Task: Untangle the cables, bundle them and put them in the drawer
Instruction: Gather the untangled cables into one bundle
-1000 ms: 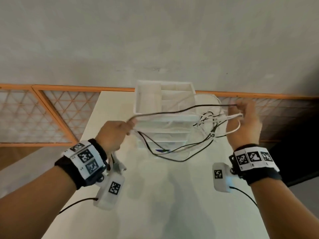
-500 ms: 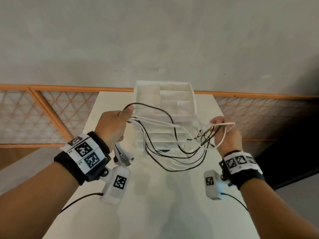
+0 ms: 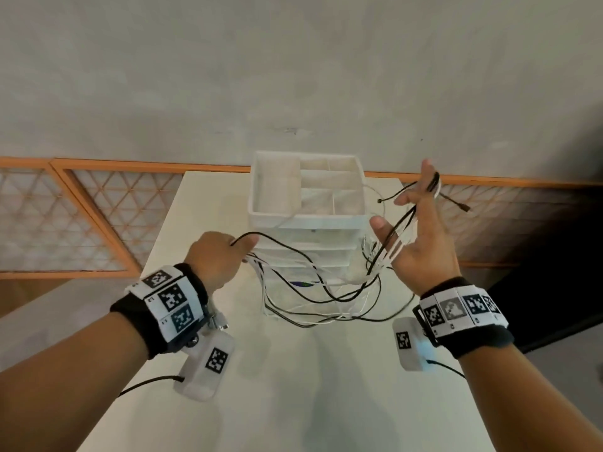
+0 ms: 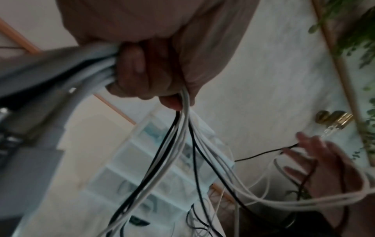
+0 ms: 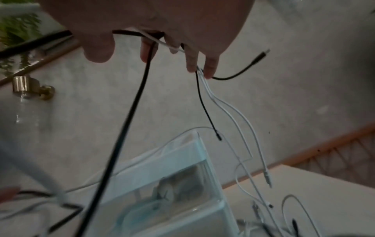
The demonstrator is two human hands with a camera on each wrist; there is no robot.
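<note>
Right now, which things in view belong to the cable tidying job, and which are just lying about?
Part of the job:
- tangled black and white cables, gripped by the left hand and draped over the spread right hand
- white plastic drawer unit on the white table

Just lying about:
- brass wall fitting
- green leafy plant
- orange lattice railing

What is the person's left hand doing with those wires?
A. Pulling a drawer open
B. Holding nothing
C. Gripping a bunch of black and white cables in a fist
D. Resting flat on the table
C: the left hand has its fingers curled tight round the cables, which hang down from the fist.
</note>
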